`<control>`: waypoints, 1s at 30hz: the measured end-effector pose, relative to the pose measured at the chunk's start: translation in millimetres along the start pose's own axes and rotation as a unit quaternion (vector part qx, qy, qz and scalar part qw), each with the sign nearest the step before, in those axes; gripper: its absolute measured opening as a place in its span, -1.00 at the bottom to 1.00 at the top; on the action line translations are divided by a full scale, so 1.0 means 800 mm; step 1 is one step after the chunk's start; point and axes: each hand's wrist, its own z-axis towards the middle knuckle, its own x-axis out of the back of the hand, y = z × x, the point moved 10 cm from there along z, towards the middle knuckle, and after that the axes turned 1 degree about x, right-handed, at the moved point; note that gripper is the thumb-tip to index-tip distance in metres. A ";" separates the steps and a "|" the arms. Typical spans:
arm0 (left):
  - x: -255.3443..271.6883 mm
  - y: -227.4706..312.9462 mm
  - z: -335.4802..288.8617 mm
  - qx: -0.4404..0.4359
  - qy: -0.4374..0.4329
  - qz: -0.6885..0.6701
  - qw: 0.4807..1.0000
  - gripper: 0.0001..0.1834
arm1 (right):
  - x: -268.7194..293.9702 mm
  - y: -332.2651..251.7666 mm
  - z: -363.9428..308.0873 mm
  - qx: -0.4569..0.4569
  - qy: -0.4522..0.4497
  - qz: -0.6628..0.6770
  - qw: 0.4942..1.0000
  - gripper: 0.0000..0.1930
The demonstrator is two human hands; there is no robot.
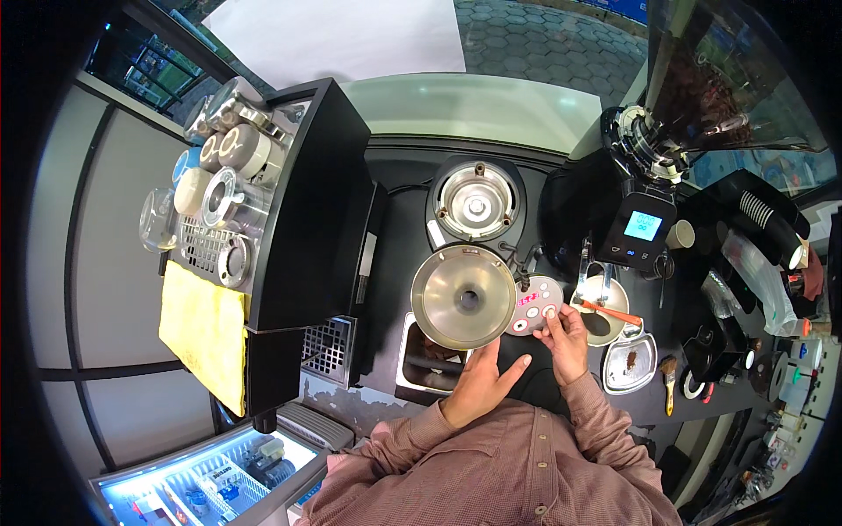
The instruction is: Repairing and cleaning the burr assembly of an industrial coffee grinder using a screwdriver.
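Note:
A wide, shallow steel bowl [425,302] with a dark round opening in its middle stands in front of me. My left hand [476,386] is at its near rim, fingers stretched out and thumb spread to the right; the fingertips are partly hidden by the rim. Just right of the bowl is a round grey control panel [529,313] with several white buttons and a lit red display. My right hand [567,344] is closed at the panel's right edge, fingertips on its face by a button. Behind the bowl sits a round metal-topped base [476,203].
A steel container [408,377] is below the bowl. To the right are a white bowl [617,302] with an orange-handled tool [614,312], a small tray [631,377] and a brush [669,394]. A grinder [645,230] stands behind them. On the left, a black machine [307,210] carries cups and a yellow cloth [203,333].

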 end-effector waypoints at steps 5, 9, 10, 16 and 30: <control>-0.001 -0.001 0.000 0.007 -0.006 -0.001 1.000 0.02 | 0.001 0.003 0.001 -0.004 0.000 0.005 1.000 -0.66; -0.002 -0.003 0.001 0.012 -0.011 -0.003 1.000 0.02 | -0.001 0.001 0.000 -0.005 0.001 0.007 1.000 -0.66; -0.002 -0.003 0.001 0.012 -0.011 -0.003 1.000 0.02 | -0.001 0.000 0.000 -0.005 0.003 0.008 1.000 -0.66; -0.001 0.000 0.002 0.011 -0.013 0.000 1.000 0.03 | 0.002 0.002 0.002 -0.004 0.003 0.005 1.000 -0.66; -0.003 -0.001 0.004 -0.001 -0.007 0.005 1.000 0.02 | 0.000 -0.001 0.001 -0.005 0.002 -0.003 1.000 -0.66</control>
